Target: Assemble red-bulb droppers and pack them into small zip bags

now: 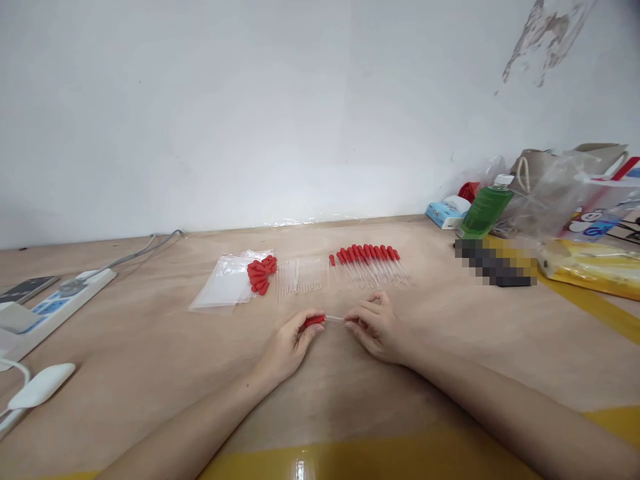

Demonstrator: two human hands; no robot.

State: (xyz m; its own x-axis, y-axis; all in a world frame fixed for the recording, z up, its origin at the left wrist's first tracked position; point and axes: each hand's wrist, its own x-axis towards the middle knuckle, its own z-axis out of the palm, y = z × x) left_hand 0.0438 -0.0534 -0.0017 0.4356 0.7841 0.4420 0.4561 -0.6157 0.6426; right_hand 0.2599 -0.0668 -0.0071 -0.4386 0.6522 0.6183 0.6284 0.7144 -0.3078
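Observation:
Between thumb and fingers, my left hand (pixel 293 340) grips a red rubber dropper bulb (pixel 315 321). A clear glass dropper tube (pixel 334 319) runs from the bulb's open end to my right hand (pixel 375 330), which pinches its other end. Bulb and tube lie in one line, touching. Beyond my hands is a pile of loose red bulbs (pixel 260 275), and beside it a row of bare clear tubes (pixel 300 275). Farther right, several droppers with red bulbs (pixel 370 257) lie side by side. One dropper (pixel 331 261) lies apart, just left of that group.
Clear plastic bags (pixel 225 283) lie left of the bulbs. A power strip (pixel 60 307) with cables and a white plug-like piece (pixel 43 387) sits at the left. At the right are a green bottle (pixel 486 208), a tissue pack (pixel 445 213) and a yellow package (pixel 590 267). A wall stands behind.

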